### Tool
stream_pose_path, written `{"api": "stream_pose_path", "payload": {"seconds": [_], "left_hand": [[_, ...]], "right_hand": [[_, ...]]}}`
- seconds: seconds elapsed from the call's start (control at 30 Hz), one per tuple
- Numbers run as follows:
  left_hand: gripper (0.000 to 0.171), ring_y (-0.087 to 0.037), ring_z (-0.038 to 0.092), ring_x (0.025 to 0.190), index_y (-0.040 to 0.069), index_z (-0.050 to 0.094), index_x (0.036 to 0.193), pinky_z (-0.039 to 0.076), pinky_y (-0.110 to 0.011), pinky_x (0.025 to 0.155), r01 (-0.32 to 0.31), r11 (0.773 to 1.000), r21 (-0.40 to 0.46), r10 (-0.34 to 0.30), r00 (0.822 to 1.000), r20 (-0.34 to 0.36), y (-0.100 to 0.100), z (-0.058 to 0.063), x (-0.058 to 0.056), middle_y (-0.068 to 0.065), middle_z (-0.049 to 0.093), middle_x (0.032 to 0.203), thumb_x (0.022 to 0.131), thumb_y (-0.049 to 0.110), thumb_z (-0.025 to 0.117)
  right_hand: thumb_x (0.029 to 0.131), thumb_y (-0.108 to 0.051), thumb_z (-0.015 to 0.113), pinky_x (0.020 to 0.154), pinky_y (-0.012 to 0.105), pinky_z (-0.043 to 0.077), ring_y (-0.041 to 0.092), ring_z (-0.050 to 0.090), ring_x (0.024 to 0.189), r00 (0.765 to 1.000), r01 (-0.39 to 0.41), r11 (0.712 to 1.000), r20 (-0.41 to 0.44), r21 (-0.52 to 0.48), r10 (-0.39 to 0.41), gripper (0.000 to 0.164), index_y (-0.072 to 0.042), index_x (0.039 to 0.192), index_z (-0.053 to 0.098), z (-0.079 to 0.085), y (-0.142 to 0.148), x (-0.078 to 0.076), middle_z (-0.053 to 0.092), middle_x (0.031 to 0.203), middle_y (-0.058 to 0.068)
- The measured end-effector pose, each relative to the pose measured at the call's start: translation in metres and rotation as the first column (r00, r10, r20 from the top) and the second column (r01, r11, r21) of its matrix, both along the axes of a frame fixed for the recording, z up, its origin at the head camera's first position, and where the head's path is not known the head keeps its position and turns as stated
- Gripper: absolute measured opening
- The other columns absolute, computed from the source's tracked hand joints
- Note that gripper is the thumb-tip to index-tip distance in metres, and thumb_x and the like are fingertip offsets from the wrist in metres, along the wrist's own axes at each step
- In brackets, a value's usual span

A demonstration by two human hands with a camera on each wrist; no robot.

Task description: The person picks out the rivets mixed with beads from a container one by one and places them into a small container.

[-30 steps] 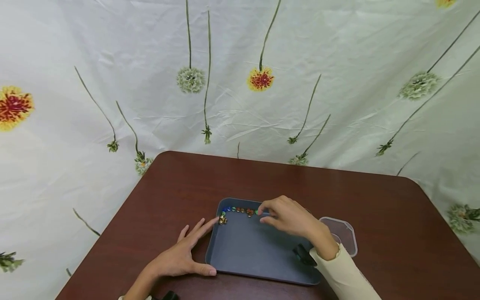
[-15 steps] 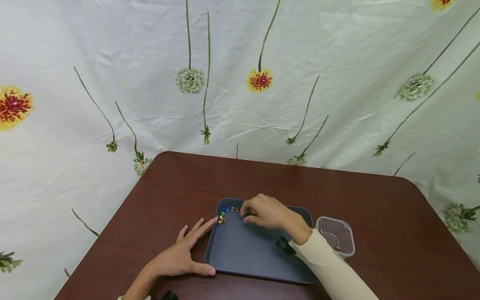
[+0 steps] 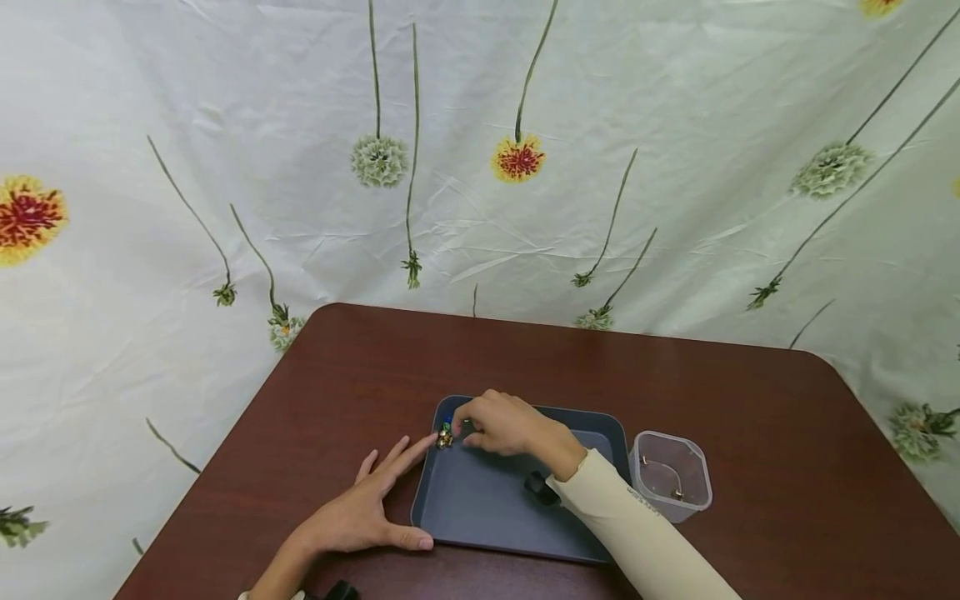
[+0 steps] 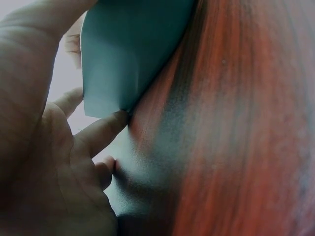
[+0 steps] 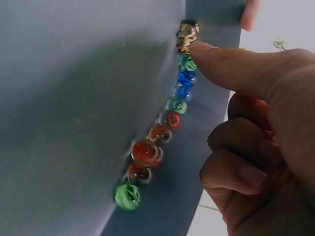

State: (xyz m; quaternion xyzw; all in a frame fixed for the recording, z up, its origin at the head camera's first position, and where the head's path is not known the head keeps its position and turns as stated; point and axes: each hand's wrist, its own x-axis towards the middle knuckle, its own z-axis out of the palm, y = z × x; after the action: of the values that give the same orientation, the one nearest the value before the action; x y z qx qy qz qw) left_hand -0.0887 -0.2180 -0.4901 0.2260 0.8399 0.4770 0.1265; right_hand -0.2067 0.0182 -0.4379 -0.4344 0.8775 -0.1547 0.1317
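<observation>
A grey-blue tray (image 3: pixel 517 517) lies on the table. Along its far edge runs a row of glass marbles, ending in a green marble (image 5: pixel 128 196); red ones (image 5: pixel 146 152) and blue ones (image 5: pixel 186 77) come between. At the row's other end is a shiny gold-coloured metal cluster (image 5: pixel 188 35), its exact kind unclear. My right hand (image 3: pixel 504 425) is over the far left corner, thumb tip beside the cluster and a small green marble (image 5: pixel 188 62). Thumb and index look apart in the head view. My left hand (image 3: pixel 360 512) spreads straight fingers against the tray's left side, thumb at its near corner.
A clear plastic tub (image 3: pixel 671 475) with a few small gold-coloured bits stands against the tray's right side. The brown table (image 3: pixel 787 467) reaches back to a white flowered cloth (image 3: pixel 480 233).
My right hand has travelled left along the marble row, from its right end to the gold-coloured cluster. The tub has come into full view. My left hand keeps its place at the tray.
</observation>
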Motion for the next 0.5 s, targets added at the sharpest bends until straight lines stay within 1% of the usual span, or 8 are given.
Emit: {"api": "stream_pose_path", "payload": {"seconds": [0.17,0.5], "left_hand": [[0.108,-0.050,0.000,0.152,0.023,0.018,0.163,-0.014,-0.075,0.108,0.003,1.000,0.002,-0.003,1.000,0.002,-0.0007,-0.0005,0.0004,-0.007,0.020,0.167,0.079,0.028,0.086],[0.107,-0.049,-0.001,0.153,0.025,0.016,0.163,-0.014,-0.075,0.108,0.011,1.000,0.008,-0.011,1.000,0.017,-0.0007,-0.0018,-0.0008,-0.008,0.019,0.168,0.080,0.027,0.085]], "right_hand": [[0.093,-0.019,0.073,0.045,0.018,0.026,0.003,0.034,0.047,1.000,0.001,1.000,-0.004,0.017,-0.001,0.017,-0.023,0.110,0.074,-0.0036,-0.0060,-0.0007,0.040,0.052,-0.008],[0.093,-0.020,0.074,0.044,0.017,0.029,0.003,0.035,0.045,1.000,0.002,1.000,0.008,0.026,-0.003,0.017,-0.022,0.110,0.075,-0.0096,-0.0113,-0.0007,0.041,0.050,-0.009]]}}
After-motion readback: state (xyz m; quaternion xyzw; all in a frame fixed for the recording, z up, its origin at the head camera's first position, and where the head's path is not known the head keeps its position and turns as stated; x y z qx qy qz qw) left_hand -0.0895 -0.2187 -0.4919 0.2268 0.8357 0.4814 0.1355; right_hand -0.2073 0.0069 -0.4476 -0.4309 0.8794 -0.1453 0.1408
